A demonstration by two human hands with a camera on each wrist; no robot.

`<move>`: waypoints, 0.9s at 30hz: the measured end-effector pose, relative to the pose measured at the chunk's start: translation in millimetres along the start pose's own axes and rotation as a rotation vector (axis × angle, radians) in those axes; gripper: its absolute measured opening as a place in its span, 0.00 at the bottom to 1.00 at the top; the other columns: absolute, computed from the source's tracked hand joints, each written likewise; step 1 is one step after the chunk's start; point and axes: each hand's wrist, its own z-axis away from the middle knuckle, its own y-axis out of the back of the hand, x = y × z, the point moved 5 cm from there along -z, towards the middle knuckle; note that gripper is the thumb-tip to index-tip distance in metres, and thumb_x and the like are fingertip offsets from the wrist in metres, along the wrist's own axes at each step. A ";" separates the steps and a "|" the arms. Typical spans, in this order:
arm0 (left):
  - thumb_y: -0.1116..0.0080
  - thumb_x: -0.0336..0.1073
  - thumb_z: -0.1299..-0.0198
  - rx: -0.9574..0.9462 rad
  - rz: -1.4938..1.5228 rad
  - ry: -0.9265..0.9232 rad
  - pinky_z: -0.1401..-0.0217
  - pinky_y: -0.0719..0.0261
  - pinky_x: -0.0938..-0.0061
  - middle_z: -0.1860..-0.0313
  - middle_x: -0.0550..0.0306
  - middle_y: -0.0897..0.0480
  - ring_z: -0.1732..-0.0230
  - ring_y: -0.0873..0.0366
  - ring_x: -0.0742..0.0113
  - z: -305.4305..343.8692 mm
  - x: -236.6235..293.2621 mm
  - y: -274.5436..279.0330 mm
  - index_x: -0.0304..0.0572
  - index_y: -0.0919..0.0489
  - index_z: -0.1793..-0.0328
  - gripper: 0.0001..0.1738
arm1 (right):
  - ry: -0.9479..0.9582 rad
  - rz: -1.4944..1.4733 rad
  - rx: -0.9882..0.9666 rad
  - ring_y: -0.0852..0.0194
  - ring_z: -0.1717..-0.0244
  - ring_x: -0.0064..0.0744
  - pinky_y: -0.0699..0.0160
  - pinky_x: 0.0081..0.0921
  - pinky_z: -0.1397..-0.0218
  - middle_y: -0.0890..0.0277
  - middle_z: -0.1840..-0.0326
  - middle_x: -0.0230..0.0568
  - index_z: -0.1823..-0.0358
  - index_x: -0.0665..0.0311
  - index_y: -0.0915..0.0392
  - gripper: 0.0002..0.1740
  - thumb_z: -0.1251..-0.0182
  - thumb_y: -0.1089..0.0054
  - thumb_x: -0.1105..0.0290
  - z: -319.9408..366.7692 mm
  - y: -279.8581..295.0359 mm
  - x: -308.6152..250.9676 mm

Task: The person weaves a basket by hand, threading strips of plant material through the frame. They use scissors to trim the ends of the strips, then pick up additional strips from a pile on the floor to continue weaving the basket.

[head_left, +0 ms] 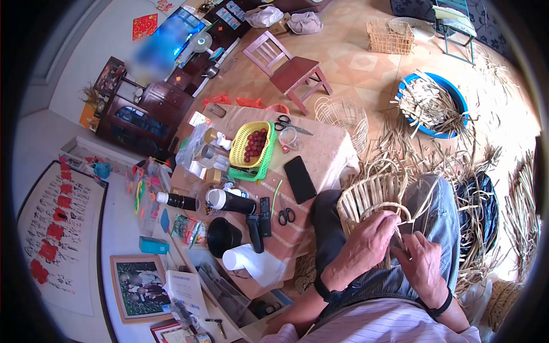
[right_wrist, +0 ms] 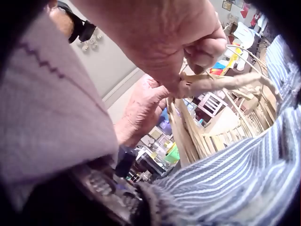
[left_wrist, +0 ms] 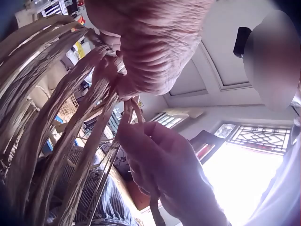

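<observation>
A half-made basket (head_left: 366,197) woven of pale dried plant strips sits tilted on the person's lap, its upright strips (left_wrist: 61,117) spread side by side. At its near rim the left hand (head_left: 366,246) grips the edge with curled fingers, its palm side filling the top of the left wrist view. Close beside it, the right hand (head_left: 420,260) pinches a plant strip (left_wrist: 136,115) between thumb and fingers, just below the left hand. A thick twisted strand (right_wrist: 225,84) runs from the right hand along the rim in the right wrist view.
Left of the lap stands a table (head_left: 337,154) with a fruit basket (head_left: 246,143), a phone (head_left: 300,179), scissors (head_left: 286,215) and bottles. Loose strips litter the floor at right, around a blue tub (head_left: 466,106) of strips. A wooden chair (head_left: 294,74) stands beyond the table.
</observation>
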 end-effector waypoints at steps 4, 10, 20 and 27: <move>0.33 0.24 0.33 0.041 0.045 -0.012 0.33 0.14 0.58 0.38 0.45 0.18 0.36 0.16 0.46 2.9 8.7 5.8 0.34 0.21 0.35 0.21 | 0.026 -0.164 0.006 0.23 0.72 0.54 0.28 0.47 0.69 0.25 0.68 0.47 0.65 0.65 0.24 0.11 0.35 0.25 0.77 3.1 9.5 -5.0; 0.28 0.27 0.34 0.169 0.089 0.012 0.42 0.11 0.59 0.48 0.50 0.13 0.45 0.11 0.49 -0.8 12.8 3.3 0.39 0.17 0.40 0.17 | -0.356 -0.571 -0.218 0.41 0.74 0.19 0.40 0.29 0.71 0.34 0.78 0.29 0.67 0.69 0.26 0.19 0.14 0.37 0.66 -6.3 45.8 10.9; 0.30 0.32 0.30 0.141 0.072 0.080 0.59 0.15 0.54 0.58 0.47 0.12 0.59 0.10 0.45 -27.3 18.0 16.4 0.39 0.17 0.47 0.10 | -0.361 -1.203 -0.133 0.50 0.83 0.11 0.54 0.19 0.80 0.37 0.80 0.18 0.67 0.58 0.22 0.22 0.13 0.39 0.53 -63.4 61.4 31.2; 0.32 0.35 0.27 0.068 0.149 0.199 0.58 0.18 0.48 0.68 0.36 0.16 0.61 0.13 0.35 -52.2 -15.2 28.0 0.36 0.18 0.49 0.10 | -0.087 -1.153 0.212 0.20 0.70 0.24 0.23 0.22 0.65 0.19 0.70 0.37 0.60 0.65 0.21 0.25 0.07 0.53 0.54 -61.7 69.3 32.9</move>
